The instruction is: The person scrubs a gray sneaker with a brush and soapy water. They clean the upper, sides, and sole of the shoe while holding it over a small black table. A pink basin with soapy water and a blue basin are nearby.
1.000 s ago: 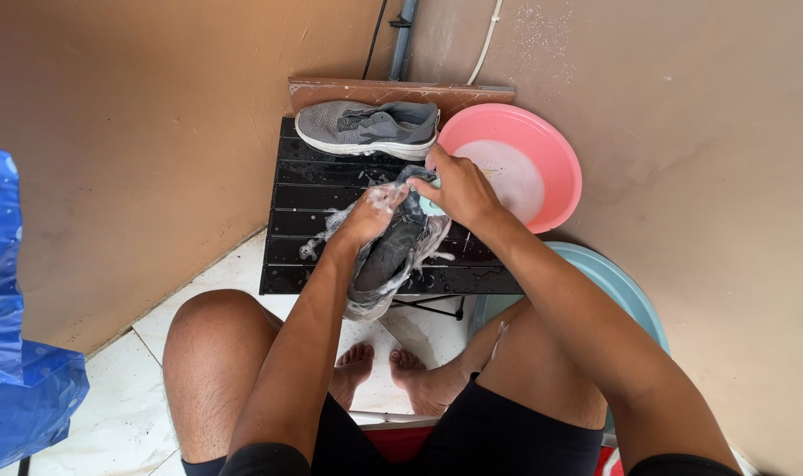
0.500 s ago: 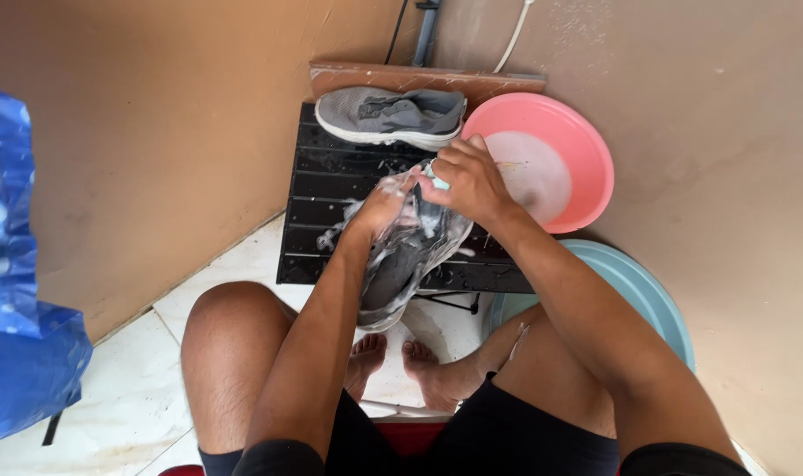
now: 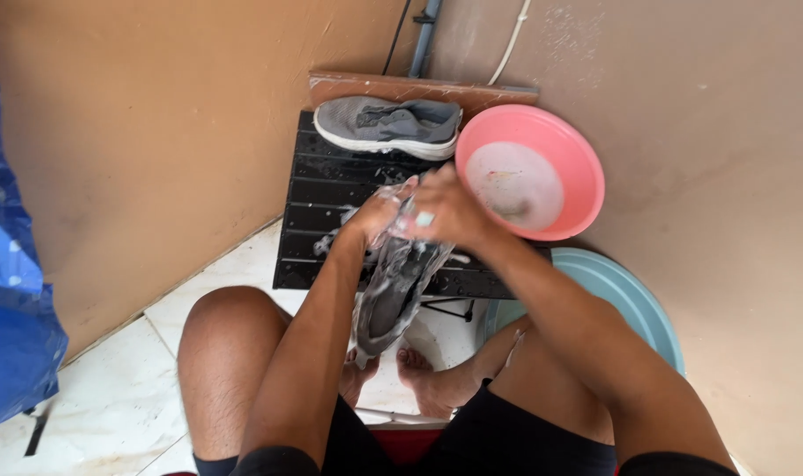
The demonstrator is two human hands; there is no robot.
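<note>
Soapy grey sneaker (image 3: 391, 295) hangs over the near edge of the black slatted worktop (image 3: 322, 198), toe pointing down toward bare feet. Left hand (image 3: 375, 216) grips its heel end; right hand (image 3: 446, 210) is clenched on something small and pale against the upper, too blurred to identify. Risk: suds make a slick grip, so the shoe could slip and drop on the toes. Second sneaker (image 3: 386, 125) lies far, pink basin (image 3: 578, 150) right, blue plastic bag (image 3: 9, 291) left. No labels or signs visible.
</note>
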